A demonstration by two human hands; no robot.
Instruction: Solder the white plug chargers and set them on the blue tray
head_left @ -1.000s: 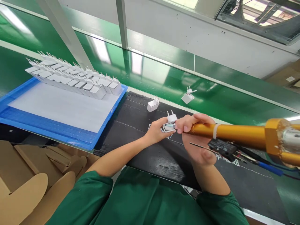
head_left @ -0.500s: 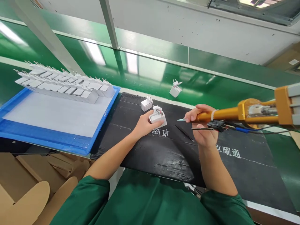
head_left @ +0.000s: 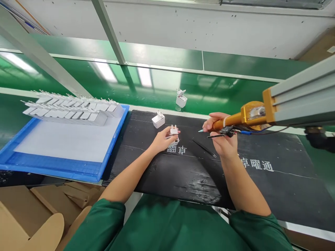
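My left hand (head_left: 162, 140) is closed around a white plug charger (head_left: 175, 141) above the black mat. The charger's pronged cap (head_left: 173, 130) stands with both prongs up, held at my fingertips over the open case. My right hand (head_left: 222, 136) grips a gold glue gun (head_left: 219, 124) with a pale blue pointed nozzle (head_left: 201, 131) and a thin black lever. That nozzle points left toward the charger, apart from it. Dark tweezers (head_left: 204, 148) lie on the mat between my hands. Just behind my left hand sits another white charger (head_left: 158, 120) with its prongs up.
A blue tray (head_left: 112, 139) at left carries rows of white chargers (head_left: 70, 111). One more open charger (head_left: 181, 99) rests on the green bench (head_left: 209, 97) behind the mat (head_left: 167, 174). A grey arm (head_left: 306, 94) reaches in from the right. Cardboard (head_left: 23, 209) lies lower left.
The charger's cap, tilted over the case earlier, now stands prongs up at my left fingertips. My right hand still holds the glue gun. The whole view has shifted.
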